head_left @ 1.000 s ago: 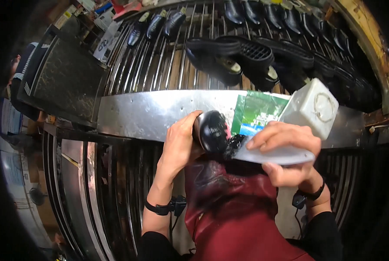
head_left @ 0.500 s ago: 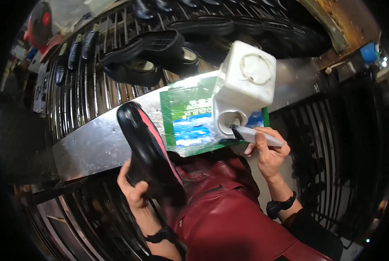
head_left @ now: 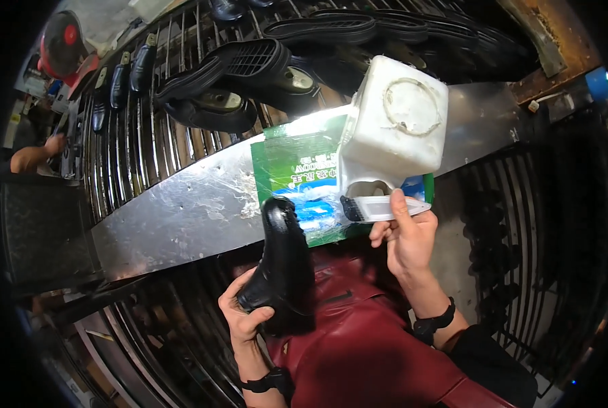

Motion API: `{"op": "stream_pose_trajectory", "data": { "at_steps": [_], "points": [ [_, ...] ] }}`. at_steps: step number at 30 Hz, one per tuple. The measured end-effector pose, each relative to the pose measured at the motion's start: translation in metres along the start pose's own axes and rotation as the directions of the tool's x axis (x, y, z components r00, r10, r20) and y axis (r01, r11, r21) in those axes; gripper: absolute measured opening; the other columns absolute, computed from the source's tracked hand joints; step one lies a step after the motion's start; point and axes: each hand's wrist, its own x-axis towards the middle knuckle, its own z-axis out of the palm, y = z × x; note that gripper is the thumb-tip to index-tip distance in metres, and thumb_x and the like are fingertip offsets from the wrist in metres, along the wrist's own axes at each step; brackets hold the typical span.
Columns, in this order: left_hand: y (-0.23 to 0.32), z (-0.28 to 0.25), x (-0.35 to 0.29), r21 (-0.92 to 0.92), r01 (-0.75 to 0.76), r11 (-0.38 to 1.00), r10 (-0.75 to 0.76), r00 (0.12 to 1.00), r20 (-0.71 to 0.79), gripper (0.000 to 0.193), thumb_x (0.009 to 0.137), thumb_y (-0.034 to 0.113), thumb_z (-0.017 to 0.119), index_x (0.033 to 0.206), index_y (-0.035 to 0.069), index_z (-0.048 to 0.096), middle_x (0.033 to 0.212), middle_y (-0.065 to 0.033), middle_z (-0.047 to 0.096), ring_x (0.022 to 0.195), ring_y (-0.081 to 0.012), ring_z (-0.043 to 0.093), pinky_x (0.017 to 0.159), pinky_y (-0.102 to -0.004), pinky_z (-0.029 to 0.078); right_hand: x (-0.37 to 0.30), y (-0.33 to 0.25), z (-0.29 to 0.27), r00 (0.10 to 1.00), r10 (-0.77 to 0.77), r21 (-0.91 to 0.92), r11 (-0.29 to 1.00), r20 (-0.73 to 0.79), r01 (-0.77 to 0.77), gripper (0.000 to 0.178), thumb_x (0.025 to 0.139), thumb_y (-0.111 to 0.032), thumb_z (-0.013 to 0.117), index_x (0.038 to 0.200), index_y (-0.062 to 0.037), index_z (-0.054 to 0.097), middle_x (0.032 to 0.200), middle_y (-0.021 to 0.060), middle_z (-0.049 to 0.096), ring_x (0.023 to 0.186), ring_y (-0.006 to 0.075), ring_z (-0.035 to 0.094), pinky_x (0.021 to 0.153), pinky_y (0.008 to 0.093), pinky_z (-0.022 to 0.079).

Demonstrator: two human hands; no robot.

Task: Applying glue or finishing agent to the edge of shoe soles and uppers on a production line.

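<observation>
Steel bench (head_left: pixel 181 211); white tub (head_left: pixel 396 129) possibly hiding brush (head_left: pixel 379 207).

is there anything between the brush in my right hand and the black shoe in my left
Nothing visible. The right hand holds the brush at the white tub's opening; the shoe is up in the left hand, with only the green sheet on the bench behind the gap.

At six o'clock, a glossy black rubbery shoe sole (head_left: pixel 285 262) over smooth, shiny dark-red leather-like apron (head_left: pixel 358 340). At one o'clock, a matt white plastic tub (head_left: pixel 394 129), scuffed. At nine o'clock, a dull, smeared steel bench strip (head_left: pixel 181 211).
</observation>
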Motion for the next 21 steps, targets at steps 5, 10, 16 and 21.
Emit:
{"op": "stream_pose_trajectory", "data": {
  "at_steps": [5,10,16,21],
  "points": [
    [0.009,0.003,0.003,-0.038,0.049,0.998,-0.044,0.994,0.104,0.084,0.062,0.016,0.096,0.133,-0.016,0.065,0.125,-0.0231,0.074,0.115,-0.0284,0.073,0.107,-0.0397,0.054,0.003,-0.037,0.033,0.977,0.110,0.275,0.948,0.182,-0.158,0.021,0.104,-0.020,0.069,0.098,0.0006,0.070,0.080,0.0150,0.073,0.049,0.0215,0.065,0.040,0.0318,0.048],
    [0.011,0.003,0.001,-0.117,0.082,0.990,-0.066,0.989,0.134,0.082,0.063,0.018,0.092,0.132,-0.017,0.065,0.124,-0.0241,0.074,0.113,-0.0303,0.075,0.108,-0.0411,0.055,0.001,-0.050,0.057,0.912,0.104,0.081,0.986,0.397,-0.147,0.013,0.098,-0.009,0.068,0.093,0.0029,0.071,0.081,0.0155,0.074,0.051,0.0174,0.064,0.044,0.0287,0.046],
    [0.008,0.003,-0.003,-0.308,0.142,0.941,-0.098,0.983,0.153,0.078,0.072,0.023,0.088,0.133,-0.019,0.062,0.121,-0.0251,0.075,0.108,-0.0311,0.077,0.104,-0.0419,0.058,-0.051,-0.041,0.041,0.784,-0.144,-0.159,0.942,0.604,0.295,0.012,0.089,-0.003,0.072,0.087,0.0085,0.072,0.087,0.0192,0.078,0.071,0.0140,0.070,0.064,0.0275,0.055],
    [0.001,-0.005,-0.006,-0.372,0.126,0.919,-0.084,0.988,0.127,0.069,0.084,0.022,0.084,0.134,-0.019,0.059,0.121,-0.0261,0.074,0.105,-0.0301,0.077,0.100,-0.0402,0.061,-0.095,-0.020,0.030,0.678,-0.221,-0.160,0.878,0.701,0.452,0.010,0.084,-0.002,0.077,0.087,0.0071,0.073,0.088,0.0202,0.078,0.070,0.0187,0.074,0.062,0.0282,0.057]
  ]
}}
